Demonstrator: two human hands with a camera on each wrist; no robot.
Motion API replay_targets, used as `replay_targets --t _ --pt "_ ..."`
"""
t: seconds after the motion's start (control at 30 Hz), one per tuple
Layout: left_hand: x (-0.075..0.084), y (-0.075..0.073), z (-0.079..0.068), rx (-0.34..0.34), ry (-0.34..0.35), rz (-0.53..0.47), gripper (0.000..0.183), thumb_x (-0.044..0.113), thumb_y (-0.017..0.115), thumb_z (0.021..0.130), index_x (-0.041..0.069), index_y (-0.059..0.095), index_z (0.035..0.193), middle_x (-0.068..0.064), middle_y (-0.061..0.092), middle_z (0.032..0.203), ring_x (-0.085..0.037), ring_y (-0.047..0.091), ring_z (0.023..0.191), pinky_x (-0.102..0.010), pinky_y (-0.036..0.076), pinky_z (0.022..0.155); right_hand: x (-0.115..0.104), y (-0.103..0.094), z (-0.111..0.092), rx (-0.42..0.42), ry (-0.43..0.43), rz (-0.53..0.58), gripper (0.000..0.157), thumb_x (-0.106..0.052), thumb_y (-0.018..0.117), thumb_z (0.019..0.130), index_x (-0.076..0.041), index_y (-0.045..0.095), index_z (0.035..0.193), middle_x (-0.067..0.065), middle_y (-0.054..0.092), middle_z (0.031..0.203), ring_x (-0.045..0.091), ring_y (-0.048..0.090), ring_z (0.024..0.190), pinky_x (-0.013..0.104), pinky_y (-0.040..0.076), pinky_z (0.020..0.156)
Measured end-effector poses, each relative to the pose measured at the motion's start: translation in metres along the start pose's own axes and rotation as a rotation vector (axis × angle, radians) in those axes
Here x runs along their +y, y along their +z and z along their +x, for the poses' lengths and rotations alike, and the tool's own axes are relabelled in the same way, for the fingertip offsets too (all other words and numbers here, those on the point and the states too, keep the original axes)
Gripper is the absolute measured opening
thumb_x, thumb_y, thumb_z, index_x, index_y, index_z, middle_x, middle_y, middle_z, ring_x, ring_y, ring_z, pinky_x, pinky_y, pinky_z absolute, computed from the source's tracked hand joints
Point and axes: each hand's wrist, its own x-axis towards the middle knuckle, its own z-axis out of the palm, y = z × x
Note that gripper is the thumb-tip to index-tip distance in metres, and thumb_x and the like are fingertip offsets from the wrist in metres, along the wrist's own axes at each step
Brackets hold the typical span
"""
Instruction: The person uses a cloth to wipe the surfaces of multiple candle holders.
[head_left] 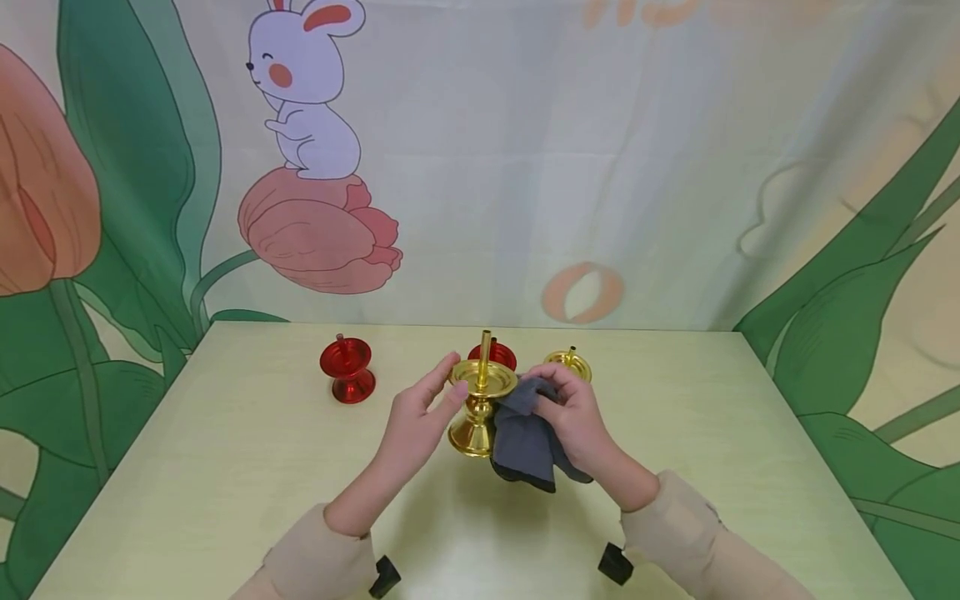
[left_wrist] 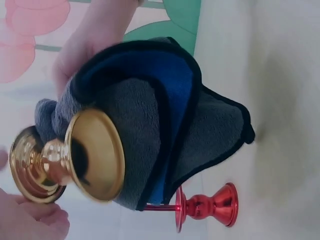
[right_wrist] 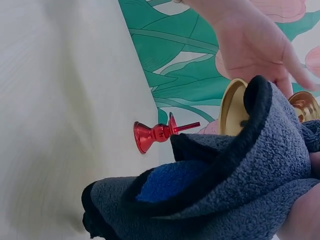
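Note:
In the head view my left hand point(head_left: 422, 418) pinches the rim of a shiny gold candle holder point(head_left: 472, 435) between thumb and fingers, keeping it upright above the table. My right hand point(head_left: 581, 423) grips a dark grey cloth point(head_left: 522, 446) with black edging, and the cloth lies against the holder's right side. From the left wrist, the gold candle holder point(left_wrist: 97, 155) shows its flared base, with the cloth point(left_wrist: 220, 127) folded beside it and a blue inner face visible. The right wrist view has the cloth point(right_wrist: 245, 170) covering much of the holder.
Toward the table's back left stands a red candle holder point(head_left: 351, 385). Behind the held one, another red candle holder point(head_left: 506, 355) is partly hidden. A second gold candle holder point(head_left: 582, 365) sits behind my right hand. The pale table point(head_left: 247, 467) meets a printed curtain point(head_left: 480, 167) at its back edge.

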Motion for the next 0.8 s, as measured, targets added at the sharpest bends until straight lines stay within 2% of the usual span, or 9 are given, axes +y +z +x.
replay_targets --t 0.07,0.17,0.23,0.3,0.4,0.5,0.6,0.73,0.8 --pt "0.002 0.002 -0.001 0.01 0.009 0.066 0.062 0.037 0.061 0.081 0.011 0.04 0.133 -0.003 0.044 0.134 -0.023 0.04 0.124 -0.042 0.033 0.101 -0.001 0.002 0.0 0.002 -0.012 -0.036 0.017 0.01 0.052 0.079 0.006 0.055 0.095 -0.009 0.058 0.086 0.005 0.054 0.08 0.019 0.047 0.071" --pt "0.003 0.002 0.0 0.012 -0.002 0.053 0.067 0.035 0.068 0.076 0.012 0.041 0.132 -0.002 0.046 0.133 -0.022 0.044 0.122 -0.039 0.035 0.1 -0.002 0.003 -0.001 -0.002 -0.01 -0.067 0.019 0.01 0.051 0.078 0.012 0.052 0.097 -0.011 0.058 0.086 0.006 0.053 0.081 0.019 0.046 0.072" --pt "0.002 0.0 0.002 -0.019 0.001 -0.017 0.063 0.03 0.068 0.076 0.011 0.043 0.131 -0.004 0.047 0.132 -0.02 0.046 0.12 -0.036 0.037 0.099 -0.003 0.003 -0.001 -0.011 -0.001 -0.048 0.018 0.01 0.051 0.079 0.007 0.054 0.095 -0.01 0.058 0.087 0.006 0.053 0.081 0.019 0.047 0.071" --pt "0.0 -0.003 0.003 -0.082 0.008 -0.118 0.059 0.027 0.066 0.078 0.01 0.044 0.13 -0.006 0.048 0.131 -0.02 0.046 0.12 -0.034 0.038 0.098 -0.005 0.002 -0.001 -0.033 0.001 -0.01 0.021 0.011 0.05 0.079 -0.003 0.057 0.093 -0.01 0.058 0.087 0.005 0.054 0.081 0.019 0.048 0.07" --pt "-0.002 -0.007 0.003 -0.196 0.037 -0.251 0.06 0.027 0.064 0.08 0.01 0.039 0.132 -0.01 0.047 0.131 -0.024 0.043 0.122 -0.039 0.039 0.097 -0.007 0.0 0.0 -0.078 -0.003 0.053 0.031 0.01 0.049 0.079 -0.018 0.058 0.089 -0.01 0.058 0.087 0.004 0.055 0.082 0.019 0.048 0.07" --pt "-0.002 -0.01 0.004 -0.282 0.038 -0.304 0.067 0.032 0.062 0.081 0.012 0.03 0.137 -0.01 0.043 0.135 -0.026 0.037 0.126 -0.045 0.037 0.097 -0.008 -0.001 0.0 -0.113 -0.015 0.092 0.034 0.011 0.047 0.079 -0.021 0.058 0.088 -0.01 0.058 0.087 0.004 0.055 0.082 0.018 0.048 0.07" --pt "-0.001 -0.013 0.007 -0.28 0.009 -0.236 0.071 0.034 0.062 0.08 0.015 0.027 0.138 -0.007 0.041 0.137 -0.025 0.033 0.129 -0.049 0.032 0.101 -0.008 -0.003 0.001 -0.119 -0.02 0.116 0.033 0.011 0.048 0.079 -0.02 0.058 0.089 -0.01 0.059 0.088 0.004 0.056 0.082 0.019 0.049 0.07" --pt "0.004 -0.015 0.008 -0.192 -0.031 -0.073 0.062 0.032 0.066 0.078 0.015 0.039 0.131 -0.005 0.048 0.131 -0.023 0.038 0.126 -0.049 0.028 0.103 -0.006 -0.005 0.0 -0.105 -0.03 0.138 0.033 0.011 0.048 0.08 -0.018 0.059 0.09 -0.009 0.061 0.089 0.004 0.058 0.083 0.019 0.049 0.07" --pt "0.007 -0.016 0.008 -0.174 -0.034 -0.019 0.057 0.032 0.067 0.077 0.014 0.045 0.127 -0.005 0.051 0.128 -0.023 0.041 0.124 -0.047 0.03 0.103 -0.005 -0.005 0.0 -0.098 -0.036 0.141 0.034 0.012 0.048 0.079 -0.019 0.059 0.089 -0.01 0.061 0.09 0.004 0.058 0.083 0.019 0.049 0.069"
